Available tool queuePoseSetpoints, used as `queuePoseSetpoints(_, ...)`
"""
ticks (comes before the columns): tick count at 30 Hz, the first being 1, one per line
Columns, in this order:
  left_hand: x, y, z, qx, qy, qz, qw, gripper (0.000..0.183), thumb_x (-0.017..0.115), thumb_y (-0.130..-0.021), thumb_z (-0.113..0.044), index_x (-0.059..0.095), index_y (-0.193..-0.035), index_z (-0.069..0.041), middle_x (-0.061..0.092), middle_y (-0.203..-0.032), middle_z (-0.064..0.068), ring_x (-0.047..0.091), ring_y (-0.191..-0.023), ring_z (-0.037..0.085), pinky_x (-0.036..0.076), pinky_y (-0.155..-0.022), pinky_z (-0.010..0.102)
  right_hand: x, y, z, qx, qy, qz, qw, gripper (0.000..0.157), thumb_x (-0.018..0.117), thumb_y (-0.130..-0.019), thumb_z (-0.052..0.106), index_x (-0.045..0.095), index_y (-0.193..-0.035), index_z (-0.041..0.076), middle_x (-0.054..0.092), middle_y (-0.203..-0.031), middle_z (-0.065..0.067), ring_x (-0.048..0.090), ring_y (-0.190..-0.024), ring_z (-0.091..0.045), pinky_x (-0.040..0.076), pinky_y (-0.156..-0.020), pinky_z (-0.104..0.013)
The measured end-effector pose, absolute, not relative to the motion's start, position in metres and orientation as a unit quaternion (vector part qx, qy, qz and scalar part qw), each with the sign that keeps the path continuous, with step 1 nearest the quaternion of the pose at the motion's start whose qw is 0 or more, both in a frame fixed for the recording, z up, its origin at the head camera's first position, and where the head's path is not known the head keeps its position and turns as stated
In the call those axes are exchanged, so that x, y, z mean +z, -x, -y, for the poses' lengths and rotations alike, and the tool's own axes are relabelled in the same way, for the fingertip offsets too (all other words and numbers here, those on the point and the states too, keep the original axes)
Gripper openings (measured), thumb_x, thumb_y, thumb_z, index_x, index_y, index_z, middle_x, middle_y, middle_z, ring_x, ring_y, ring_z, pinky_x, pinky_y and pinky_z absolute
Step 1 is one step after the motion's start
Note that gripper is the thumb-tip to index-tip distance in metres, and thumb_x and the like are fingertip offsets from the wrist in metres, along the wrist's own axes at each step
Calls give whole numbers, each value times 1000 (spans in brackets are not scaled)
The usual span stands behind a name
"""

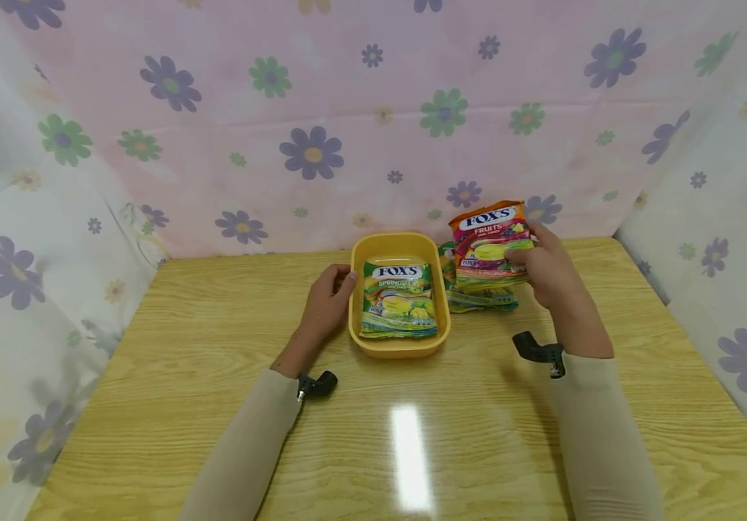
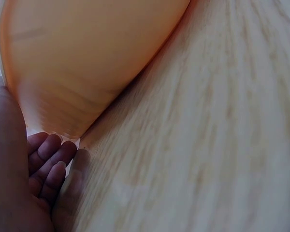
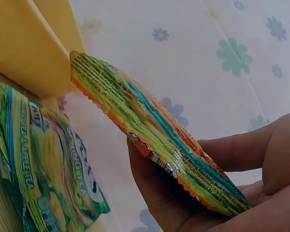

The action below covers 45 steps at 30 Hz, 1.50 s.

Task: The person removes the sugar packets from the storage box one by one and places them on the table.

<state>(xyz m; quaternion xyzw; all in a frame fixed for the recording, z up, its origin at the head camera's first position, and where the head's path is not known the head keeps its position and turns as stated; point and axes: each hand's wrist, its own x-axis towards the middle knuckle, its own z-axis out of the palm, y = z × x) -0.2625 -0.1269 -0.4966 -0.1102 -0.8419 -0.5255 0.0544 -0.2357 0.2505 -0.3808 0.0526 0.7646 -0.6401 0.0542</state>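
A yellow plastic tray [image 1: 400,350] stands on the table with a green Fox's Spring Tea candy packet [image 1: 398,300] lying flat inside. My left hand [image 1: 329,298] holds the tray at its left side, thumb at the rim and fingers bent against the outer wall [image 2: 87,63]. To the right of the tray, my right hand [image 1: 552,269] pinches a red and orange Fox's Fruits candy packet [image 1: 487,235] by its right edge, thumb across the front. The packet is raised and seen from its bottom edge in the right wrist view. Another green Spring Tea packet [image 3: 53,169] lies below it, partly hidden in the head view.
The wood-grain table [image 1: 217,405] extends around the tray toward me and to both sides. A flower-patterned cloth [image 1: 373,181] hangs close behind the tray, with more cloth at the left and right.
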Motion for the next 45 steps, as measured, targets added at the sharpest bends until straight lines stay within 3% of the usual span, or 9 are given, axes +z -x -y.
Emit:
queuePoseSetpoints(10, -499, 264, 127, -526, 114, 840, 62, 46, 52, -112, -42, 62, -138, -5, 68, -123, 11, 66, -105, 25, 56, -92, 44, -386, 235, -270, -655, -62, -752, 39, 76, 51, -112, 15, 5, -173, 16, 29, -168, -26, 60, -106, -8, 58, -82, -18)
queuePoseSetpoints(20, -497, 264, 127, -521, 108, 844, 60, 48, 51, -112, -44, 61, -139, -6, 68, -124, 10, 66, -106, 24, 56, -93, 43, -395, 236, -292, -691, -69, -719, 30, 73, 52, -112, 15, 12, -172, 19, 26, -168, -26, 60, -108, -10, 59, -80, -19)
queuePoseSetpoints(36, -498, 262, 127, -518, 107, 846, 61, 46, 51, -112, -43, 61, -139, -6, 67, -123, 10, 65, -106, 24, 55, -93, 43, -410, 236, -322, -727, -128, -675, 27, 73, 58, -110, 17, 21, -172, 21, 33, -162, -15, 58, -109, -11, 60, -78, -20)
queuePoseSetpoints(45, -496, 262, 126, -520, 103, 846, 59, 46, 51, -113, -42, 61, -139, -5, 67, -125, 11, 65, -108, 25, 54, -95, 43, -418, 237, -334, -739, -153, -656, 29, 73, 57, -110, 19, 19, -172, 24, 25, -169, -14, 55, -113, -12, 59, -78, -19)
